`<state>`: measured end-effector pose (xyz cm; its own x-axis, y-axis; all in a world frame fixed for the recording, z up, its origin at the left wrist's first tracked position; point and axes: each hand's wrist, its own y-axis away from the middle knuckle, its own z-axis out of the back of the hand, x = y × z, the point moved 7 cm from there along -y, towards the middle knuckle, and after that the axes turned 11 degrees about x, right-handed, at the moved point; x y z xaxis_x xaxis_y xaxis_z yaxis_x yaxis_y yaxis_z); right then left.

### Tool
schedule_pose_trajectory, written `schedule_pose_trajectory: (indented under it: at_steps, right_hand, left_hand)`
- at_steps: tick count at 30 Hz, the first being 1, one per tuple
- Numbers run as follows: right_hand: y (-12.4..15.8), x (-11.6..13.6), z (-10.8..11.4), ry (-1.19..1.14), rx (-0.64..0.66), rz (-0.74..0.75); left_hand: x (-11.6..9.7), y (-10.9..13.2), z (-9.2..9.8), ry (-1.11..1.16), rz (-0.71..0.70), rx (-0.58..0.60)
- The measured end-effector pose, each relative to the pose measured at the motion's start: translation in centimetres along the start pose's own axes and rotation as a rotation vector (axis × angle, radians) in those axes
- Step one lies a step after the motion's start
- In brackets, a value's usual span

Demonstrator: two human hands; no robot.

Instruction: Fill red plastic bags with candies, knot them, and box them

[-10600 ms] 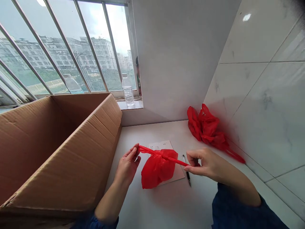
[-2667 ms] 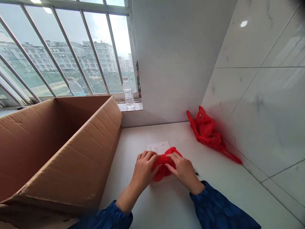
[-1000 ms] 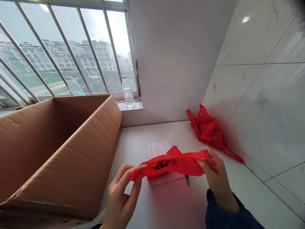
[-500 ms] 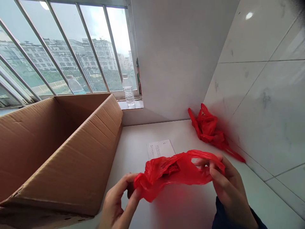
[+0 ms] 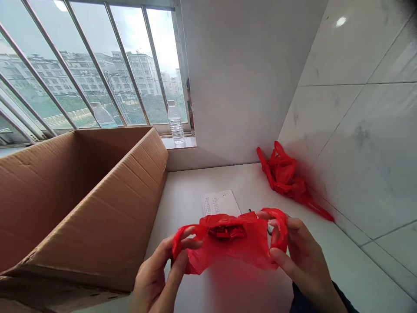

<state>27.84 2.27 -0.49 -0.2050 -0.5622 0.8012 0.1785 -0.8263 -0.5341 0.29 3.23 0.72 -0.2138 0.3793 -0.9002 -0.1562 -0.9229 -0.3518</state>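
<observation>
A thin red plastic bag point(image 5: 234, 248) is stretched between my two hands above the white tabletop. My left hand point(image 5: 163, 269) grips its left handle, with fingers passing through the loop. Around the right handle loop, my right hand point(image 5: 296, 252) is closed, thumb in front and fingertips behind. The bag's mouth faces up and is partly spread; darker crumpled red material shows inside, and I cannot make out what it is. Just behind the bag lies a white sheet of paper point(image 5: 221, 201) with rows of small writing, its near part covered by the bag.
A large open cardboard box point(image 5: 130, 191) stands at the left. Against the tiled wall lies a crumpled heap of red plastic bags point(image 5: 283, 171). A clear bottle point(image 5: 176, 124) stands on the sill of the barred window, another bottle point(image 5: 103, 116) behind the box.
The bag has been pulled flatter and its mouth spread wider. My left hand has shifted slightly left, its fingers now through the handle loop; my right hand has moved slightly left.
</observation>
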Motion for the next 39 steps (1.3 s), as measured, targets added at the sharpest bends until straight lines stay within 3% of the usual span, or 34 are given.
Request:
schedule_pose_trajectory:
  at_steps: [6, 11, 17, 19, 22, 24, 27, 30, 35, 39]
  right_hand:
    - [-0.1, 0.4, 0.2, 0.123, -0.065, 0.075]
    - [0.3, 0.0, 0.8, 0.181, -0.166, 0.122]
    - [0.7, 1.2, 2.6, 0.278, -0.445, 0.184]
    - [-0.1, 1.7, 3.0, 0.277, -0.481, 0.193]
    - [-3.2, 1.6, 2.8, 0.175, -0.374, 0.185]
    - [-6.0, 0.6, 2.3, 0.003, -0.274, 0.125]
    - [-9.5, -0.9, 1.5, -0.326, -0.238, 0.037]
    - [-11.8, -1.9, -0.4, -0.48, -0.168, -0.041]
    - [-12.5, -2.6, -4.7, -0.306, 0.113, -0.102]
    - [-12.3, -2.5, -6.8, -0.174, 0.26, -0.025]
  left_hand:
    - [-1.4, -0.3, -0.6, -0.351, -0.237, 0.081]
    - [-2.1, -0.3, -0.8, -0.429, -0.343, 0.114]
    - [-2.9, -0.5, 0.6, -0.468, -0.39, -0.053]
    - [-3.4, -1.3, 1.0, -0.425, -0.389, -0.117]
    - [-3.4, -4.0, 0.7, -0.265, -0.323, -0.097]
    - [-2.5, -6.6, -0.2, -0.049, -0.195, -0.007]
    - [-1.0, -10.0, -2.1, 0.295, -0.017, 0.132]
    - [-0.4, -11.9, -3.8, 0.47, 0.003, 0.196]
    - [1.3, -12.0, -6.8, 0.49, 0.068, 0.375]
    - [2.8, -11.2, -8.6, 0.468, 0.144, 0.595]
